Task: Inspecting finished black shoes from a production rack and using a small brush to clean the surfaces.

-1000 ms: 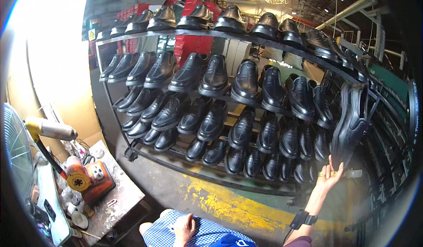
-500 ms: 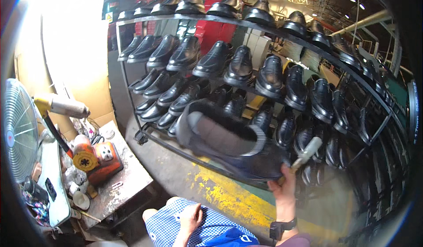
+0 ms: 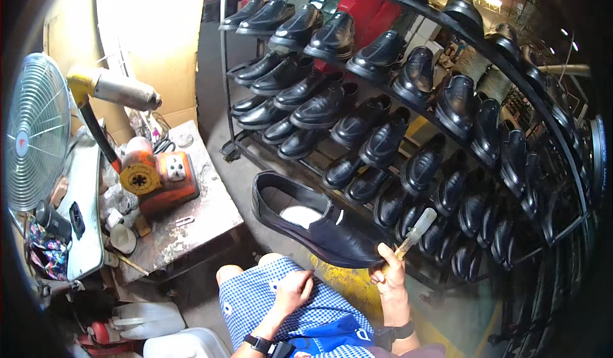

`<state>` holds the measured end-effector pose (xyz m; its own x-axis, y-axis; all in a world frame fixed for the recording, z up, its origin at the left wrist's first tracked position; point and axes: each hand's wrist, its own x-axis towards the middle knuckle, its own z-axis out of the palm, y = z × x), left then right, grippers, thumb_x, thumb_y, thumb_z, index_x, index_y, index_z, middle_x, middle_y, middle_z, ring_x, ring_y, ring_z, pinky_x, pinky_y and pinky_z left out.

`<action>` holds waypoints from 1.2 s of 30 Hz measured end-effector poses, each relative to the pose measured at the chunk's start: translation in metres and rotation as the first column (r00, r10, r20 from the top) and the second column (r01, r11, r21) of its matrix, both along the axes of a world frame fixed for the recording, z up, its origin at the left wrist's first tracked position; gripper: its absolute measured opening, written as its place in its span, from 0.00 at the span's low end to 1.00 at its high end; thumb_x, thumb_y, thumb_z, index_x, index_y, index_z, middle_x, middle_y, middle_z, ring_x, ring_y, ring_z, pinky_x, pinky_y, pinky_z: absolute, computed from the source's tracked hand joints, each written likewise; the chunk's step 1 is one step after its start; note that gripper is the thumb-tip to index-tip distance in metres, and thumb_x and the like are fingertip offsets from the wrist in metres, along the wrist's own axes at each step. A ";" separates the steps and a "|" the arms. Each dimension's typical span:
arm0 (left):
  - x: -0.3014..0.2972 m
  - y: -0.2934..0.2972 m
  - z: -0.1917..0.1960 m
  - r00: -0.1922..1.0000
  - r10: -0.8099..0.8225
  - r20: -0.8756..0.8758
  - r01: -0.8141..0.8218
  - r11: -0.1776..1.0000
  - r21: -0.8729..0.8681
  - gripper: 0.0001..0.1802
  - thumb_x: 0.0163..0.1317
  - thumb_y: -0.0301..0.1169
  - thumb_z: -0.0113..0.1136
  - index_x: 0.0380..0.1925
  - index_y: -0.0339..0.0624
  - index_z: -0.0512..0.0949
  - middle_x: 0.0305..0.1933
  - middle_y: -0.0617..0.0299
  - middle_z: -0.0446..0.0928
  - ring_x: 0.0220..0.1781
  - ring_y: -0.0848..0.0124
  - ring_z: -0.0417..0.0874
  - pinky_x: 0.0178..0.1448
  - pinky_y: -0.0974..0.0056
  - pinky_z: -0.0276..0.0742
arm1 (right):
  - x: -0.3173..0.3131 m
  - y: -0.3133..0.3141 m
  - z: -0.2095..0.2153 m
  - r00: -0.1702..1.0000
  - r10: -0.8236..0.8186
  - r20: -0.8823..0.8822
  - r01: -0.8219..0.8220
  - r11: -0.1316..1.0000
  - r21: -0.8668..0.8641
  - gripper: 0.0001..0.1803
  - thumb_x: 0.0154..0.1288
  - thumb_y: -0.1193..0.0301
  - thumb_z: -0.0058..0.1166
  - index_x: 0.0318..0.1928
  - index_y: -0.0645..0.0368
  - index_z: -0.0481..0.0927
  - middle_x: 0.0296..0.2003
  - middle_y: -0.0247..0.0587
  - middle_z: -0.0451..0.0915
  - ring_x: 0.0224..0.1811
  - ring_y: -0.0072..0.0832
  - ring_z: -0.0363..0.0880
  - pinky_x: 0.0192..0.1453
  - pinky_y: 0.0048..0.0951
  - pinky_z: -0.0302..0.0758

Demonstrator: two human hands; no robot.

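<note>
A black slip-on leather shoe (image 3: 348,237) hangs in front of me, its heel to the left and its opening facing up. By the toe, my right hand (image 3: 391,278) grips it with closed fingers. The same hand also holds a small brush (image 3: 417,230) with a pale head, pointing up and to the right. My left hand (image 3: 294,291) rests in a loose fist on the blue-checked apron (image 3: 255,294) over my lap, with nothing visible in it.
Ahead stands a metal rack (image 3: 227,71) with several tiers of black shoes. A worn worktable (image 3: 198,230) at the left bears an orange machine (image 3: 167,186) and a yellow-necked heat gun (image 3: 118,87). A fan (image 3: 38,134) stands beyond it. White containers (image 3: 150,320) sit low at the left.
My view has swung down and to the right. The shoe has moved a little left and lower relative to the rack, and its blur is gone. My left hand stays on my lap.
</note>
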<state>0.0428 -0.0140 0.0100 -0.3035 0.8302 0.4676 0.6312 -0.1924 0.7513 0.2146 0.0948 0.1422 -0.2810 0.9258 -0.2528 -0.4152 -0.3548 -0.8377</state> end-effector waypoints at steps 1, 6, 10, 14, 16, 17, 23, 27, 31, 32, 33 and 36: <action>0.000 0.000 -0.001 0.986 0.026 0.166 -0.017 0.998 -0.056 0.08 0.55 0.26 0.54 0.35 0.38 0.77 0.27 0.55 0.78 0.31 0.64 0.81 0.36 0.65 0.76 | -0.001 0.000 -0.001 1.000 0.006 -0.020 -0.006 1.000 0.013 0.11 0.55 0.70 0.57 0.37 0.59 0.72 0.21 0.34 0.75 0.04 0.17 0.60 0.06 0.17 0.58; -0.019 -0.004 -0.002 0.279 0.019 0.960 0.105 0.993 -0.050 0.30 0.64 0.40 0.50 0.62 0.41 0.55 0.50 0.47 0.72 0.40 0.61 0.81 0.43 0.65 0.79 | -0.004 -0.004 -0.010 0.998 0.050 0.023 -0.052 0.994 0.098 0.09 0.56 0.69 0.55 0.35 0.57 0.70 0.19 0.37 0.74 0.04 0.19 0.60 0.06 0.18 0.59; -0.019 -0.012 0.028 0.206 -0.038 0.978 0.111 0.994 0.015 0.46 0.55 0.49 0.59 0.65 0.47 0.44 0.63 0.50 0.56 0.57 0.58 0.70 0.50 0.52 0.77 | -0.011 -0.014 -0.018 0.997 0.046 0.057 -0.054 0.988 0.146 0.17 0.53 0.70 0.57 0.43 0.60 0.71 0.24 0.36 0.75 0.07 0.15 0.62 0.07 0.15 0.59; -0.003 -0.019 0.032 0.144 -0.120 0.982 -0.061 0.990 0.129 0.31 0.56 0.33 0.59 0.58 0.39 0.58 0.51 0.58 0.69 0.50 0.67 0.73 0.50 0.58 0.76 | -0.024 -0.036 -0.016 0.947 0.106 0.302 -0.210 0.917 0.339 0.29 0.46 0.74 0.61 0.51 0.64 0.68 0.27 0.35 0.74 0.12 0.13 0.63 0.11 0.13 0.58; -0.013 -0.024 0.027 0.265 -0.104 0.958 -0.018 0.993 0.113 0.34 0.57 0.42 0.59 0.58 0.41 0.57 0.55 0.57 0.68 0.54 0.64 0.72 0.55 0.57 0.73 | -0.030 -0.042 -0.012 0.940 0.158 0.301 -0.261 0.903 0.341 0.29 0.47 0.73 0.61 0.51 0.64 0.67 0.27 0.35 0.74 0.12 0.14 0.63 0.12 0.14 0.59; -0.015 -0.028 0.025 0.268 -0.098 0.958 -0.030 0.994 0.110 0.34 0.57 0.42 0.59 0.58 0.41 0.57 0.55 0.57 0.68 0.54 0.64 0.72 0.55 0.57 0.73 | -0.032 -0.045 -0.012 0.939 0.170 0.299 -0.271 0.901 0.338 0.29 0.47 0.73 0.61 0.51 0.64 0.67 0.27 0.35 0.74 0.12 0.14 0.63 0.12 0.14 0.59; -0.018 -0.029 0.074 0.431 0.167 0.887 -0.356 0.934 -0.003 0.29 0.46 0.20 0.63 0.49 0.34 0.61 0.45 0.57 0.71 0.45 0.71 0.73 0.49 0.69 0.70 | -0.034 -0.052 -0.017 0.936 0.268 0.230 -0.323 0.913 0.251 0.24 0.50 0.75 0.60 0.49 0.63 0.69 0.27 0.33 0.73 0.11 0.15 0.64 0.12 0.15 0.63; -0.027 -0.020 0.075 0.500 0.132 0.856 -0.338 0.940 0.052 0.33 0.48 0.25 0.64 0.52 0.35 0.57 0.46 0.57 0.69 0.47 0.70 0.71 0.51 0.68 0.70 | -0.038 -0.048 -0.029 0.962 0.238 0.130 -0.257 0.955 0.147 0.23 0.52 0.76 0.58 0.49 0.63 0.69 0.27 0.33 0.73 0.11 0.15 0.64 0.11 0.15 0.62; -0.020 -0.019 0.075 0.412 -0.068 0.909 -0.064 0.993 0.103 0.30 0.58 0.30 0.56 0.57 0.36 0.53 0.48 0.55 0.69 0.46 0.70 0.73 0.47 0.67 0.74 | -0.025 -0.034 -0.013 0.981 0.162 -0.105 -0.158 0.987 0.041 0.14 0.54 0.73 0.56 0.41 0.63 0.72 0.24 0.35 0.76 0.07 0.15 0.61 0.09 0.15 0.59; -0.018 -0.017 0.075 0.367 -0.136 0.920 0.024 0.990 0.137 0.29 0.61 0.31 0.52 0.59 0.36 0.52 0.48 0.54 0.69 0.46 0.69 0.74 0.45 0.67 0.76 | -0.016 -0.028 -0.013 0.982 0.137 -0.132 -0.133 0.991 0.035 0.12 0.54 0.73 0.56 0.38 0.62 0.73 0.22 0.35 0.76 0.06 0.15 0.60 0.09 0.15 0.59; -0.019 -0.015 0.075 0.448 -0.178 0.876 0.085 0.984 0.156 0.26 0.64 0.29 0.47 0.61 0.38 0.52 0.49 0.51 0.70 0.43 0.67 0.77 0.40 0.67 0.79 | -0.008 -0.024 -0.008 0.987 0.085 -0.137 -0.078 0.995 0.058 0.12 0.54 0.73 0.56 0.38 0.62 0.73 0.22 0.35 0.76 0.06 0.15 0.60 0.09 0.15 0.59; -0.020 -0.008 0.068 0.541 -0.095 0.836 0.090 0.994 0.055 0.20 0.67 0.29 0.43 0.58 0.38 0.59 0.44 0.50 0.75 0.37 0.67 0.81 0.38 0.69 0.78 | 0.021 -0.013 0.010 0.980 -0.073 -0.185 0.085 0.995 0.058 0.08 0.53 0.72 0.56 0.34 0.59 0.73 0.19 0.34 0.74 0.05 0.16 0.59 0.08 0.18 0.59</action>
<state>0.0228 -0.0217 0.0782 -0.4802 0.8759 0.0472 -0.3043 -0.2168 0.9276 0.2358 0.0822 0.1523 -0.2424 0.9597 -0.1422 -0.5871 -0.2618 -0.7660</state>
